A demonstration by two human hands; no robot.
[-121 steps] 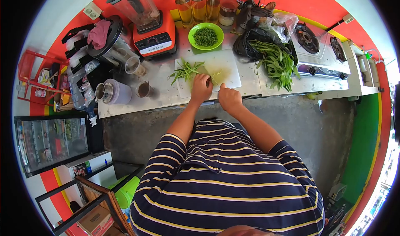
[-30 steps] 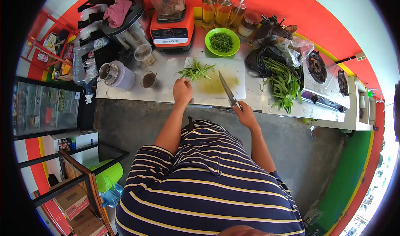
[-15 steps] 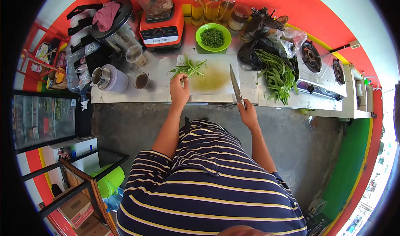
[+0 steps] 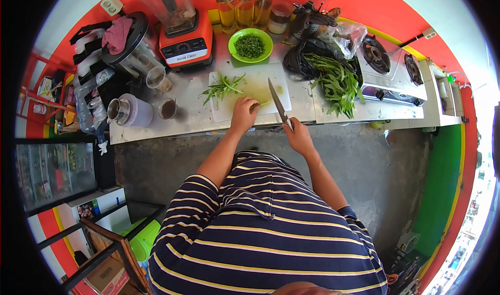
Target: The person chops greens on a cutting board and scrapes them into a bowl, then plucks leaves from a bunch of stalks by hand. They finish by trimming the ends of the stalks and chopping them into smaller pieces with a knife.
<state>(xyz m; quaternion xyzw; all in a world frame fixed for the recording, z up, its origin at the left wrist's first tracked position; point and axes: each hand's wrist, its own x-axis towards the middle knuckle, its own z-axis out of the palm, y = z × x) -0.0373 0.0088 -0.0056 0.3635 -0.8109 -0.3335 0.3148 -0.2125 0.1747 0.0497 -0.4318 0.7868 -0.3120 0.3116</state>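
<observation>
My left hand [image 4: 244,114] is closed on some green stems [image 4: 263,103] near the front edge of a white cutting board [image 4: 266,74]. The cut ends point right, toward the blade. In my right hand [image 4: 299,136] is a kitchen knife [image 4: 277,100], gripped by its handle, with the tip angled up and left over the board's right part. A loose pile of green leaves and stems [image 4: 223,88] lies on the board's left side. Behind the board, a bright green bowl [image 4: 250,61] holds finely chopped greens [image 4: 249,46].
Right of the board, a leafy bunch [image 4: 338,86] spills from a black plastic bag [image 4: 299,60]. A gas stove [image 4: 390,78] stands farther right. To the left are a cup of brown liquid [image 4: 168,109], a steel-topped container [image 4: 130,111] and a red blender [image 4: 185,47]. Oil bottles [image 4: 245,8] line the wall.
My left hand has moved right across the board, from beside the leaf pile to near the knife, with stems in it. The whole view has shifted slightly.
</observation>
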